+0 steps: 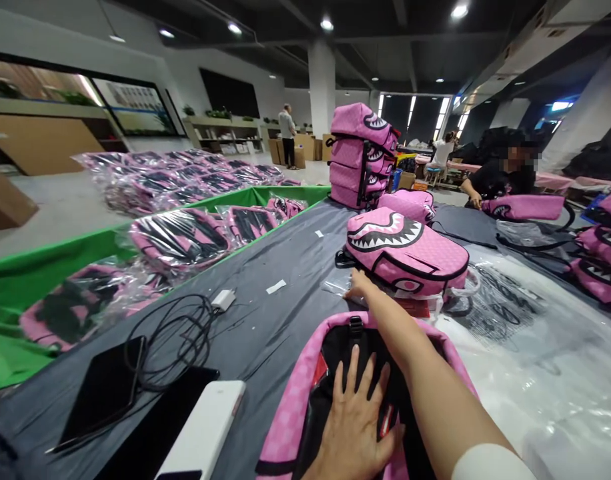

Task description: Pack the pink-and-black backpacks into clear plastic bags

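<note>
A pink backpack (pixel 289 407) with a black padded back lies in front of me, its back side up. Spread flat on that black panel is my left hand (pixel 353 423), fingers apart. My right arm reaches over the same backpack. At its end my right hand (pixel 360 288) is closed, fingertips pinched at the edge of a small clear plastic bag (pixel 335 285). Just beyond that hand lies another pink backpack (pixel 408 250) with a black-and-white toothed mouth print, front up. The fingertips of my right hand are small and partly hidden.
A phone-like black slab (pixel 103 387), coiled black cable (pixel 173 340) and white power bank (pixel 205 427) lie at left. Bagged backpacks (pixel 180 237) fill a green-lined bin (pixel 15 283). Stacked backpacks (pixel 348 160) stand ahead. Plastic sheeting (pixel 540 373) covers the right; a co-worker (pixel 508 170) handles a backpack.
</note>
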